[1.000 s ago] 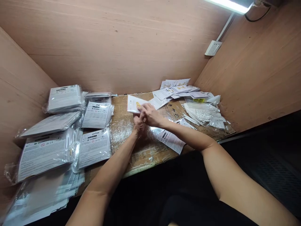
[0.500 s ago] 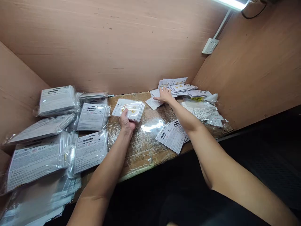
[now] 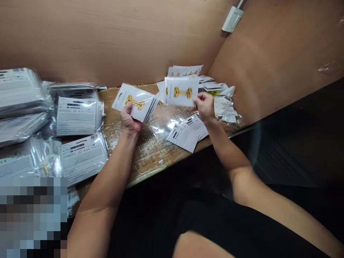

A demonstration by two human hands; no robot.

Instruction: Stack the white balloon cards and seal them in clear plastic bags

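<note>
A small stack of flat packets (image 3: 137,97), white with a gold letter-shaped balloon printed on top, rests in my left hand (image 3: 130,120), thumb on the front and fingers beneath. Between the thumb and fingers of my right hand (image 3: 204,105) is the edge of a single packet (image 3: 181,92) of the same kind, held up with its gold letter facing me. Behind it a loose pile of similar packets (image 3: 185,70) lies against the back wall. Below my right hand several packets (image 3: 185,134) are fanned out with their printed text side up.
Bagged stacks of packets (image 3: 18,87) fill the left side, with neater stacks (image 3: 77,116) beside them. A clear bag of white strips (image 3: 225,109) lies at the right. Wooden walls (image 3: 120,39) enclose the taped table (image 3: 145,157); a socket (image 3: 232,19) is on the wall.
My right hand has picked up one packet from the back pile and drawn it toward me. My left hand has lifted and tilted its stack. The view has shifted right and down.
</note>
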